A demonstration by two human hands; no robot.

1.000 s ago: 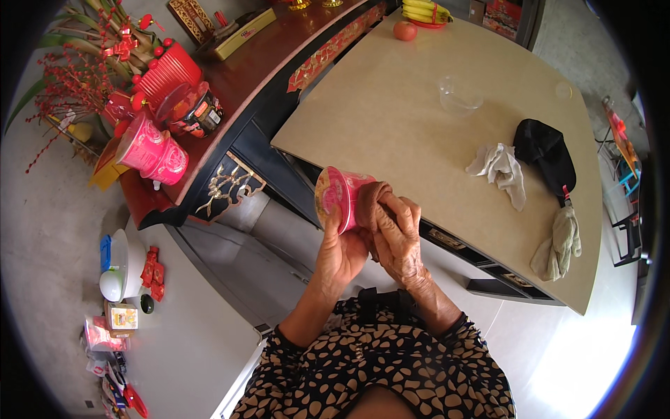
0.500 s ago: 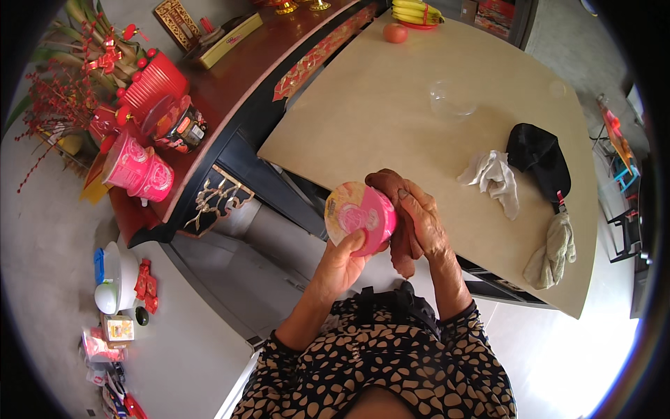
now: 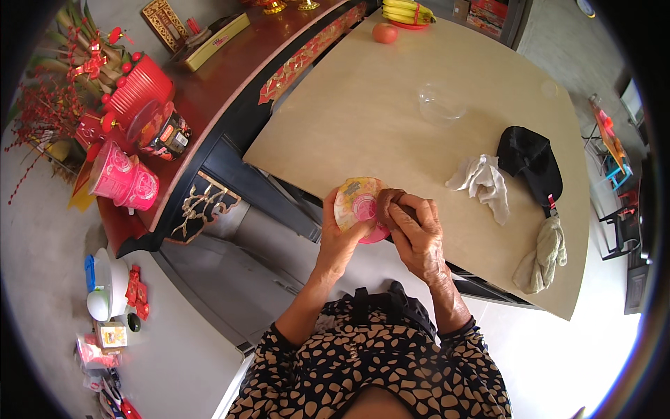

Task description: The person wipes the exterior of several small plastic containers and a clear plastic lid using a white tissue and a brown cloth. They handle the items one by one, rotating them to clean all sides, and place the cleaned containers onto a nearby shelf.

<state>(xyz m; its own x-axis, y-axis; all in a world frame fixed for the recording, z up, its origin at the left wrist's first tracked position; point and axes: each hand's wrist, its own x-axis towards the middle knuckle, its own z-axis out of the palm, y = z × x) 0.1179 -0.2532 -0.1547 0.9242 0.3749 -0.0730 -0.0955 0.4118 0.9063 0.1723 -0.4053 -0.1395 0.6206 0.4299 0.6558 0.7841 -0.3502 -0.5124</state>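
My left hand [image 3: 340,241] holds a round pink tub [image 3: 356,202] with a yellow and pink patterned top, its thumb lying across that top. A bunched brown cloth [image 3: 389,201] is in my right hand [image 3: 420,237], whose fingers press it against the right side of the tub's top. The tub is tilted, so its top faces me. Both hands are held in front of my body, by the near edge of the beige table [image 3: 335,140]. Part of the cloth is hidden under my right fingers.
On the table are a clear plastic bowl [image 3: 441,105], white cloth [image 3: 483,185], black cap [image 3: 534,164], grey-green cloth [image 3: 544,258], red round fruit [image 3: 384,33] and bananas [image 3: 408,10]. Stacked pink tubs [image 3: 125,178] and a black tub [image 3: 167,136] stand on the red-brown cabinet [image 3: 230,63] at left.
The tub has turned in my left hand, showing more yellow. My right hand has brought the brown cloth from the tub's side onto its top; the cloth no longer hangs down.
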